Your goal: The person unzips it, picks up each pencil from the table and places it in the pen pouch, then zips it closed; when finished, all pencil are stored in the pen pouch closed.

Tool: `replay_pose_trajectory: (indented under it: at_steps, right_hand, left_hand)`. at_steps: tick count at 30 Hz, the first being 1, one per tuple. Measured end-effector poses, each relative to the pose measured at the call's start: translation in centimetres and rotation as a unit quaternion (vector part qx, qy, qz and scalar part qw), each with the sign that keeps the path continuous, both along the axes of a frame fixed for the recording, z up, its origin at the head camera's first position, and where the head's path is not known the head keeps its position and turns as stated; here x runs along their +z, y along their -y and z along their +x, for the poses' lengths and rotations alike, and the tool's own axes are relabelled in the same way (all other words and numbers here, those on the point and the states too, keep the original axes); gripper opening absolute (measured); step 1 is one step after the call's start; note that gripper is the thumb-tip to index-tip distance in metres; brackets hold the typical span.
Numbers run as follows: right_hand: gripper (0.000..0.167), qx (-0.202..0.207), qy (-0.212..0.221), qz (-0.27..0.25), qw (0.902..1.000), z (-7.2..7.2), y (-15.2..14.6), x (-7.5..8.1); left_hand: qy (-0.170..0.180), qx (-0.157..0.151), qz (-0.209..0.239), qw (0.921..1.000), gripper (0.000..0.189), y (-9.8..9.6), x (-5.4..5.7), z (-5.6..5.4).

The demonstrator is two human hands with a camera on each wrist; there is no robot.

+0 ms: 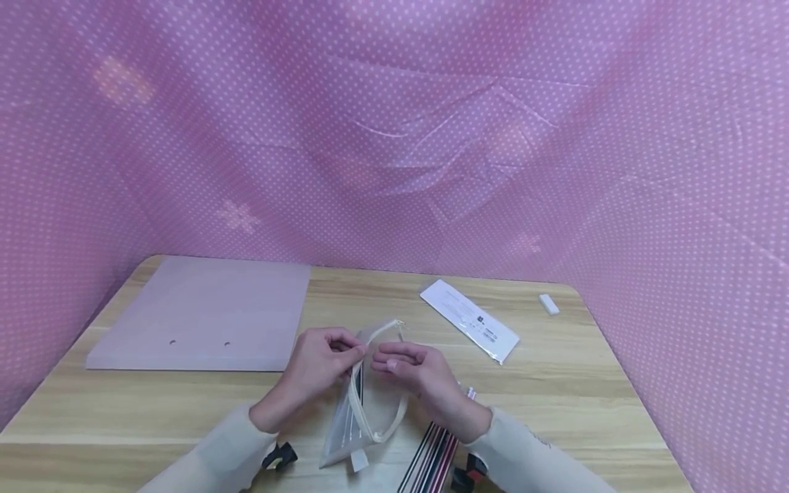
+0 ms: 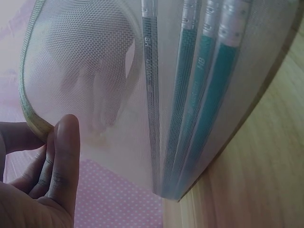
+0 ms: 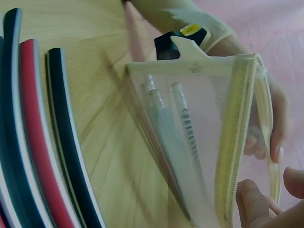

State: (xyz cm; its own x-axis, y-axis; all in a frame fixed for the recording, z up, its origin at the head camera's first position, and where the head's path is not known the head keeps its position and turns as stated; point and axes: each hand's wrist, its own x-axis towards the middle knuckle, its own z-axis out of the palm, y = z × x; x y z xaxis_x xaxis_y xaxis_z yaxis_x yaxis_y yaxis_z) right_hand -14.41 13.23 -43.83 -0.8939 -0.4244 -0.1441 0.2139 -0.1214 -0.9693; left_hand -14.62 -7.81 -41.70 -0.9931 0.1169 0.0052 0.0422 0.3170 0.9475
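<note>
A translucent mesh zipper pouch (image 1: 341,433) stands on the table with its mouth spread apart. My left hand (image 1: 320,363) pinches one side of its rim between thumb and fingers. At the opposite side of the mouth is my right hand (image 1: 425,380), its fingers extended toward the opening and loosely bent. Those fingers (image 3: 254,204) are close to the zipper edge (image 3: 232,137); whether they touch it I cannot tell. Several green pencils (image 2: 221,71) are inside the pouch, seen through the mesh. Several striped pencils (image 1: 430,455) in black and red lie on the table beneath my right forearm.
A large pale flat board or folder (image 1: 209,308) covers the table's back left. At the back right lie a white packet with a printed label (image 1: 471,320) and a small white block (image 1: 548,304). Pink dotted cloth (image 1: 394,137) hangs around the table.
</note>
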Motion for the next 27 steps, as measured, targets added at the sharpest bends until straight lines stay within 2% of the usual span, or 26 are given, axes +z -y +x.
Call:
replay_pose_trajectory:
  at_steps: [11,18,27]
  right_hand:
    - [0.055,0.002,0.021,-0.019,0.9996,0.0,-1.4,0.3]
    - [0.055,0.008,0.006,-0.045,0.999,-0.1,-3.4,0.1]
    - [0.05,-0.017,0.002,-0.06,0.9981,-0.3,-5.5,0.3]
  left_hand:
    - [-0.009,0.001,-0.009,0.9999,0.004,0.0,-0.3,-0.2]
    - [-0.011,-0.003,-0.007,0.9999,0.004,-0.2,-0.2,-0.1]
    - [-0.014,-0.001,-0.013,0.9998,0.004,-0.2,-0.2,0.0]
